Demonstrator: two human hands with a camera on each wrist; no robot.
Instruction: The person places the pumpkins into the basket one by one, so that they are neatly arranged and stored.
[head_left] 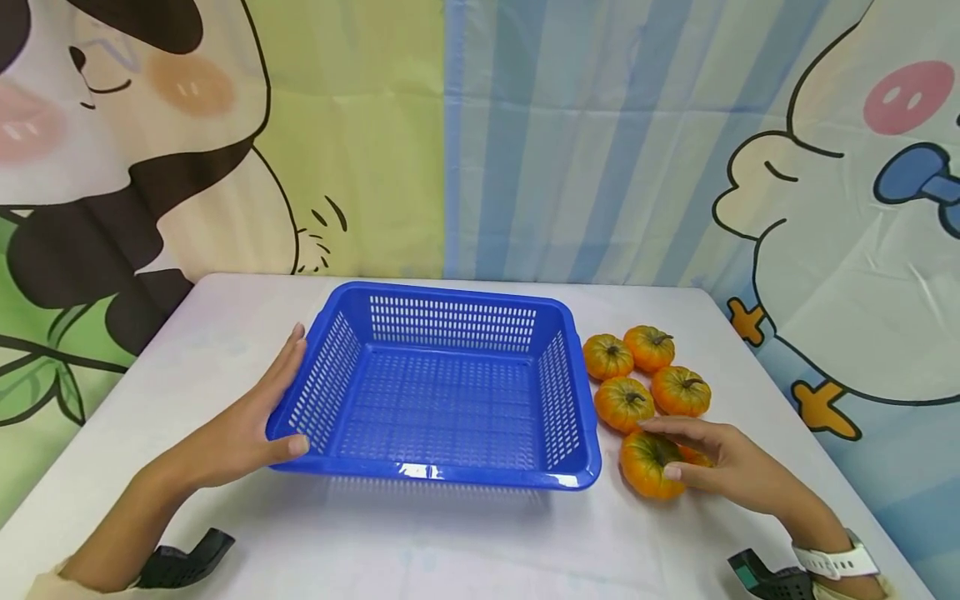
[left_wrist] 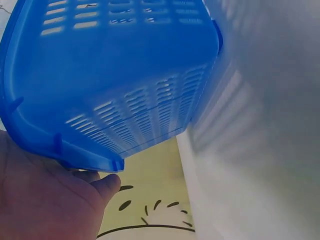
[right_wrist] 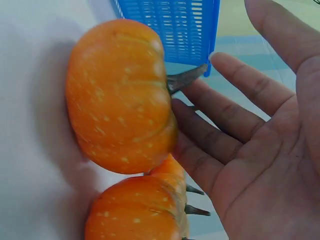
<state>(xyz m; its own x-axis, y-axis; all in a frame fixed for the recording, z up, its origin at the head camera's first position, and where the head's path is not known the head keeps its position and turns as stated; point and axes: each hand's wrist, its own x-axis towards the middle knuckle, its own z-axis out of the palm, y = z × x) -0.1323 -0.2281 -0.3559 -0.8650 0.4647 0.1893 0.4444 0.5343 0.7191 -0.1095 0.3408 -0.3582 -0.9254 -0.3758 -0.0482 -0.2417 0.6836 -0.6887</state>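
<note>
A blue plastic basket (head_left: 442,476) with slotted walls stands on the white table. My left hand (head_left: 232,433) rests along its left rim, fingers fairly straight and thumb over the front left corner; the left wrist view shows that hand (left_wrist: 55,200) against the rim. Over the nearest small orange pumpkin (head_left: 637,462) reaches my right hand (head_left: 738,467). In the right wrist view its fingers are spread beside the stem of a pumpkin (right_wrist: 117,97), not closed round it. Another pumpkin (head_left: 696,456) is partly hidden behind the right hand.
Several more pumpkins, such as one at the back (head_left: 649,347) and one in the middle (head_left: 624,404), sit close to the basket's right side. A cartoon-printed curtain (head_left: 525,150) hangs behind the white table (head_left: 420,550).
</note>
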